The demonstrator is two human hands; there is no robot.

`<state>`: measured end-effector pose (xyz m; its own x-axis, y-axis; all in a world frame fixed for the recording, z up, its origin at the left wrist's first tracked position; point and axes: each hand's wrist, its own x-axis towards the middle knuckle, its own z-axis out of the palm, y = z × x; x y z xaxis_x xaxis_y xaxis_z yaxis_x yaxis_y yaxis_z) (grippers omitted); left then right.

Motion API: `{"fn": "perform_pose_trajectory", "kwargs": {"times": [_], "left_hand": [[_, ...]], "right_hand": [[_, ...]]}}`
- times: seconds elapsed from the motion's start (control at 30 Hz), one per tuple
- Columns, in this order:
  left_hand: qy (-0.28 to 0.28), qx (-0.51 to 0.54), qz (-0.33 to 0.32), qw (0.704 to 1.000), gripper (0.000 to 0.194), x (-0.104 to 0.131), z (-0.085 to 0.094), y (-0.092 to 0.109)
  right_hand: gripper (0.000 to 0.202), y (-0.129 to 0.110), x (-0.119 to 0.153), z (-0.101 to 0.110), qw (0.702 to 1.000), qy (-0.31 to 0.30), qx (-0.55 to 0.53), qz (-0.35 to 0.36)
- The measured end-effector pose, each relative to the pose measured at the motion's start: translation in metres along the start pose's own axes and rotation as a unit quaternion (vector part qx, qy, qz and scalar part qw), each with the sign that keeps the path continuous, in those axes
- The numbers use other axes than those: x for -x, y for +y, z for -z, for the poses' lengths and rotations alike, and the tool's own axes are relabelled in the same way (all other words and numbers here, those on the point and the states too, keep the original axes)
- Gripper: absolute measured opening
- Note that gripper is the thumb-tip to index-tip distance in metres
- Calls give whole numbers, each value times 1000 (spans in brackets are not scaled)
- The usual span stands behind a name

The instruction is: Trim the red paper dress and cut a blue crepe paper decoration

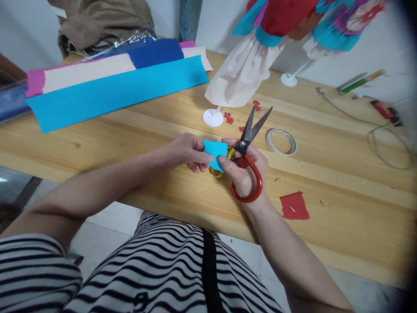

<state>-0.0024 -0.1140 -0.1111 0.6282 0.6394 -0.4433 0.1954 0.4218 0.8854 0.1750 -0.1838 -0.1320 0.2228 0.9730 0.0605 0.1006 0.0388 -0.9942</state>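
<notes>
Between my two hands is a small piece of bright blue paper [215, 153], roughly square. My left hand [190, 152] pinches its left side, thumb on top. With the thumb and fingers of my right hand [244, 171] I grip the paper's right edge. Hooked over that same hand is a pair of scissors [244, 145] with one red and one yellow handle. Its dark blades are parted and point away from me, clear of the paper. Part of the yellow handle is hidden behind the paper.
Rolled coloured sheets [120, 93] lie at the back left. A doll-like figure in a pale skirt [241, 74] stands on a white base [213, 117], with small red flower cutouts [229, 118] beside it. Rightward are a tape roll [282, 142], a red scrap [294, 205] and a cable [345, 106].
</notes>
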Motion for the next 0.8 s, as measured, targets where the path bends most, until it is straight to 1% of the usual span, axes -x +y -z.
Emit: {"fn": "perform_pose_trajectory", "kwargs": {"times": [0.13, 0.23, 0.33, 0.5, 0.6, 0.7, 0.73, 0.8], "left_hand": [[1, 16, -6, 1000, 19, -1, -2, -2], [-6, 17, 0, 1000, 18, 0, -1, -1], [-11, 21, -7, 1000, 17, 1, 0, 0], [11, 26, -22, 999, 16, 1, 0, 0], [5, 20, -19, 1000, 16, 0, -1, -1], [3, 14, -10, 1000, 16, -2, 0, -1], [7, 12, -12, 1000, 17, -1, 1, -1], [11, 9, -20, 1000, 18, 0, 5, 1]], "right_hand": [[31, 0, 1, -1, 999, 14, 9, 33], [28, 1, 1, -1, 998, 25, 11, 47], [26, 2, 1, -1, 998, 30, 10, 47], [19, 0, 0, 0, 999, 20, 3, 41], [24, -1, 0, -1, 999, 18, 14, 39], [31, 1, 1, 1, 999, 3, -6, 46], [31, 1, 0, 3, 999, -9, -25, 47], [34, 2, -1, 9, 995, -57, -68, 44]]}}
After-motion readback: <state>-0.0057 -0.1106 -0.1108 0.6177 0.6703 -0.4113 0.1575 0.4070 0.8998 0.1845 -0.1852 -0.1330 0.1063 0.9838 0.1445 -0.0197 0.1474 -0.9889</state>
